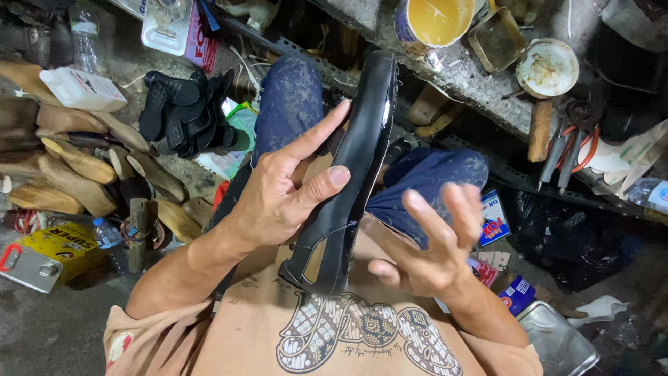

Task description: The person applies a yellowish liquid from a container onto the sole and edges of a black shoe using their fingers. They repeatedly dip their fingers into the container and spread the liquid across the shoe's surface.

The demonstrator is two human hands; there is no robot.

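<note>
1 black shoe (355, 174), 2 hands: left (278, 191), right (428, 247)

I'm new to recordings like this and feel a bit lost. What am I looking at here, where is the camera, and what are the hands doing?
There is no machine here: a person works with two bare hands, filmed by a camera worn on the head that looks down over the lap. The left hand grips a glossy black leather shoe, tilted with its toe pointing away. The right hand is open beside the shoe, fingers spread, holding nothing. On the floor to the left lie carved wooden shoe forms and a pile of black rubber soles. On the ledge ahead stands a can of yellow glue, with red-handled pliers nearby.
</note>
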